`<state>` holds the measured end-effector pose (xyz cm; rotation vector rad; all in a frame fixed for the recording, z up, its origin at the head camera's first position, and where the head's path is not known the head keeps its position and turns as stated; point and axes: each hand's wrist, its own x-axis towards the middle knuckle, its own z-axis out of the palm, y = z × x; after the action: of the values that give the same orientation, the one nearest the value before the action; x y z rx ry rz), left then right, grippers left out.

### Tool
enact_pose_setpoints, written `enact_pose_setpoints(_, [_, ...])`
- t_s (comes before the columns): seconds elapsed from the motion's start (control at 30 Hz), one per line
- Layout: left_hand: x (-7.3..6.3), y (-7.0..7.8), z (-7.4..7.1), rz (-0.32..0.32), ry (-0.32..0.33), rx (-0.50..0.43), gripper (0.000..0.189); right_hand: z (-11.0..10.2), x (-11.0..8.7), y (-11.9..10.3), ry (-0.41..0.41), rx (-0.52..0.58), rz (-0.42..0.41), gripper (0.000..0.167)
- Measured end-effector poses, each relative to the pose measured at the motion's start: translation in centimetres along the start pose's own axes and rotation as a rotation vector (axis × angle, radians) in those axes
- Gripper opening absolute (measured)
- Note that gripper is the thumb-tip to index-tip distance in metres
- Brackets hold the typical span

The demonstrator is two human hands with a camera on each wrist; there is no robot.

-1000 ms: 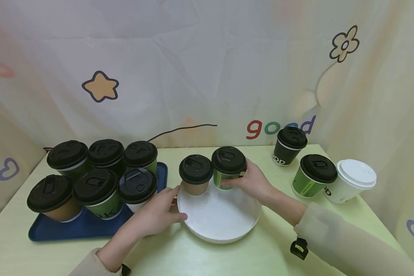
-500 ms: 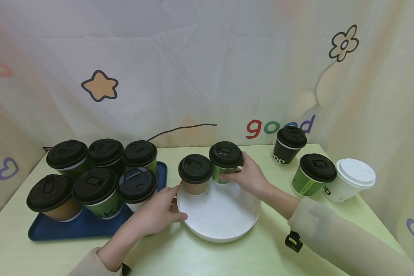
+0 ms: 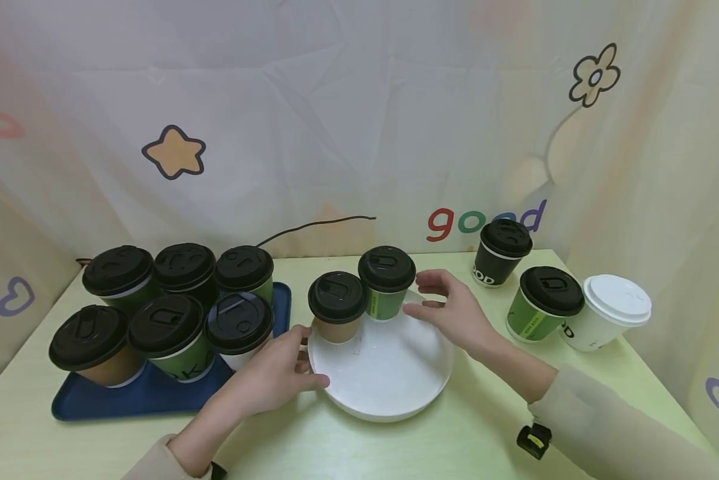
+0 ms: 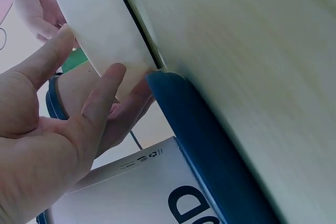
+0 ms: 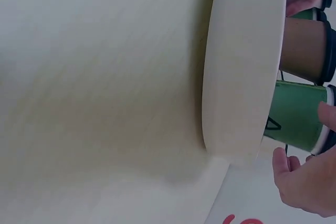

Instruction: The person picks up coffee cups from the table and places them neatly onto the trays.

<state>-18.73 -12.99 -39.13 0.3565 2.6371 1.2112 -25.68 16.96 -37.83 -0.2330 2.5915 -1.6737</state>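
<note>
A round white dish [image 3: 389,387] with a raised rim stands mid-table. On it, at the back, are two upright lidded paper cups: a brown cup [image 3: 338,330] and, to its right, a green cup [image 3: 386,303]. My left hand [image 3: 281,373] touches the dish's left side with its fingers fairly straight. The left wrist view shows its fingers [image 4: 107,85] against the dish's outer wall [image 4: 100,19]. Just right of the green cup is my right hand [image 3: 449,310], thumb and fingers spread and holding nothing. A small gap separates it from the cup in the right wrist view.
On the left, a blue tray [image 3: 125,400] bears several black-lidded cups; its edge lies close to my left hand. Back right on the table stand a black cup [image 3: 496,263], another green cup [image 3: 536,320] and a white cup [image 3: 602,327]. A printed curtain [image 3: 359,133] hangs behind.
The green cup has shifted backward and slightly left on the dish. My right hand has let go of it and drawn off to the right. The left hand has stayed at the dish.
</note>
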Motion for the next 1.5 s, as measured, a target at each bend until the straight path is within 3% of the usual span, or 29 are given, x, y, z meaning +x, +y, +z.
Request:
enact_pose_setpoints(0.17, [-0.1,-0.2,0.0,0.021,-0.006,-0.046,0.065,-2.0,-2.4,0.9,0.103,-0.025,-0.029,0.041])
enact_pose_setpoints(0.3, [-0.2,-0.3,-0.1,0.036,0.002,-0.057,0.057,-3.7,-4.2,2.1,0.17,0.044,-0.034,0.031])
enact_pose_setpoints(0.5, [-0.5,-0.5,0.0,0.047,0.0,-0.071,0.044,-5.9,-6.8,4.0,0.278,0.099,0.054,0.027])
enact_pose_setpoints(0.67, [-0.5,-0.4,0.0,0.022,0.002,-0.101,0.04,-7.2,-8.5,5.1,0.378,0.103,0.23,0.033])
enact_pose_setpoints(0.8, [-0.5,-0.4,-0.1,0.023,-0.007,-0.102,0.043,-7.8,-8.8,5.5,0.51,0.183,0.329,0.039])
enact_pose_setpoints(0.93, [-0.4,-0.4,-0.1,0.029,-0.025,-0.116,0.049,-7.9,-8.5,5.7,0.567,0.213,0.385,0.064])
enact_pose_setpoints(1.1, [-0.4,-0.5,-0.1,-0.023,-0.035,-0.108,0.055,-7.7,-7.8,5.8,0.549,0.19,0.368,0.095])
enact_pose_setpoints(1.23, [-0.3,-0.6,0.0,-0.071,-0.02,-0.103,0.062,-7.6,-7.2,6.1,0.547,0.205,0.337,0.101])
enact_pose_setpoints(1.5, [-0.2,-0.6,-0.3,-0.027,-0.033,-0.074,0.102,-7.5,-6.0,6.6,0.544,0.239,0.299,0.103])
